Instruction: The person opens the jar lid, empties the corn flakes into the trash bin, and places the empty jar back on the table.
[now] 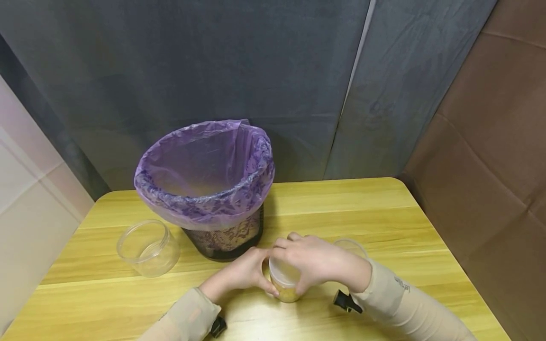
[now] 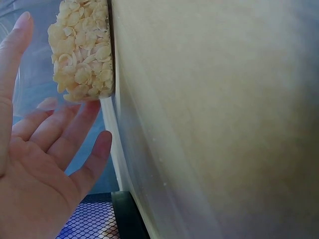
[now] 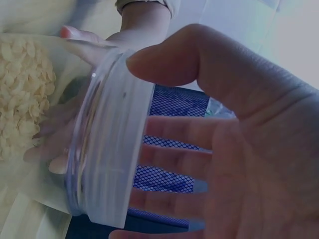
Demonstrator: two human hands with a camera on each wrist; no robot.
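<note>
A clear plastic jar (image 1: 287,295) of pale yellow flakes (image 2: 82,52) stands upright near the table's front, with a translucent white lid (image 1: 282,273) on top. My left hand (image 1: 247,271) holds the jar low on its left side, thumb in front and fingers behind. From above, my right hand (image 1: 313,259) grips the lid's rim. In the right wrist view, the thumb lies on one side of the ridged lid (image 3: 117,134) and the fingers reach round the other. How much flake fills the jar is partly hidden by the hands.
A black mesh bin (image 1: 230,239) lined with a purple bag (image 1: 204,208) stands behind the hands. An open clear jar (image 1: 149,251) sits to its left. Behind my right forearm shows the rim of another clear round container (image 1: 351,244). Curtains border the wooden table (image 1: 341,203).
</note>
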